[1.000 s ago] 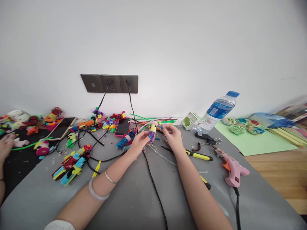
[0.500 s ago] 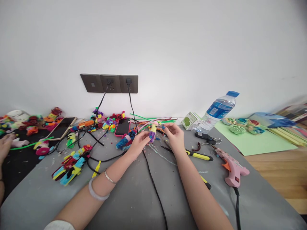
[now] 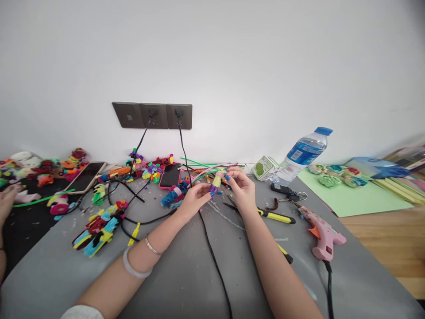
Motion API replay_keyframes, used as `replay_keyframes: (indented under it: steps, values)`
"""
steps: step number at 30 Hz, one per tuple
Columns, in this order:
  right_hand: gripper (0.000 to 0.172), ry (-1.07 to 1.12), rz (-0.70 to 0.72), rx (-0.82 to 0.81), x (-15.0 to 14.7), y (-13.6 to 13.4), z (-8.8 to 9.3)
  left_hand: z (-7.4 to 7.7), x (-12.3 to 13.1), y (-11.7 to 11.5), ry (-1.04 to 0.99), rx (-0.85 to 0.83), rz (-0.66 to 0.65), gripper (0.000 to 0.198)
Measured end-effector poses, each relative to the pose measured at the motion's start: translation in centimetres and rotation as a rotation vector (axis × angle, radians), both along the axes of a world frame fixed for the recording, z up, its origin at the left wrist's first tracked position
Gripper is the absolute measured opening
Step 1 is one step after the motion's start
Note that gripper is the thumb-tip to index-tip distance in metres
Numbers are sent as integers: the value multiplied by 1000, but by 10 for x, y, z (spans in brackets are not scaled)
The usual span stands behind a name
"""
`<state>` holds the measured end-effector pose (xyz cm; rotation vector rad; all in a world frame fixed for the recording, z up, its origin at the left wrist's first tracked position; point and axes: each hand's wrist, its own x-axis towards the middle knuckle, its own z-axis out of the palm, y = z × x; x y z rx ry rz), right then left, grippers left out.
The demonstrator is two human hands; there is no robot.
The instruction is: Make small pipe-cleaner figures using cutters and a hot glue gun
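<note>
My left hand (image 3: 194,200) pinches the purple lower end of a small pipe-cleaner figure (image 3: 216,182), yellow in the middle with a pink top. My right hand (image 3: 241,188) is closed on the figure's upper part from the right, fingertips at its pink top. Both hands hover just above the grey table cover (image 3: 186,274), behind the black cable (image 3: 212,257) that runs between my forearms. A bangle and a thin bracelet sit on my left wrist.
Yellow-handled pliers (image 3: 272,215) lie right of my right hand, a pink glue gun (image 3: 321,232) further right. Keys (image 3: 288,191), a tilted water bottle (image 3: 300,155), a small carton (image 3: 264,167), green paper (image 3: 352,197), two phones, several pipe-cleaner figures (image 3: 98,228). Another person's hand (image 3: 5,204) at far left.
The figure has tilted to the right and shifted slightly rightward, and my right hand's fingers have risen to its top. The hand at far left moved a little.
</note>
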<state>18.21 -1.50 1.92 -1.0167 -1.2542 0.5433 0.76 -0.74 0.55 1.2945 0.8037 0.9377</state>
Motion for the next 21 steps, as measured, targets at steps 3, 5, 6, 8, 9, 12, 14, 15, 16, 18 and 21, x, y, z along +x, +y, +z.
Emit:
replay_keyframes:
  steps: [3,5,6,8,9,12,14,15,16,18,21]
  values:
    - [19,-54,9,22,-1,-2,2,-1,0,1,-3,9,-4,40]
    - [20,-72,15,29,-2,-3,3,-2,0,1,-7,11,-3,40]
    - [21,-80,16,28,-2,-3,4,-2,0,1,-9,10,-3,40]
    - [20,-94,18,24,-3,-4,4,-1,0,1,-11,5,-7,39]
    - [19,-100,20,27,-3,-4,4,-1,0,1,-13,3,-9,39]
    - [16,-121,23,41,-3,-4,4,-1,0,1,-18,-2,-14,39]
    - [16,-140,16,38,-2,-4,3,-1,0,1,-17,-2,-12,38]
    - [16,-149,12,34,-2,-3,3,-1,0,1,-16,-1,-12,37]
    - [16,-156,8,33,-2,-3,2,-1,0,0,-16,0,-12,37]
    - [14,-166,2,42,-2,-2,2,-1,0,0,-18,3,-14,37]
    - [11,-191,-3,66,-2,-2,1,-1,0,0,-20,0,-16,38]
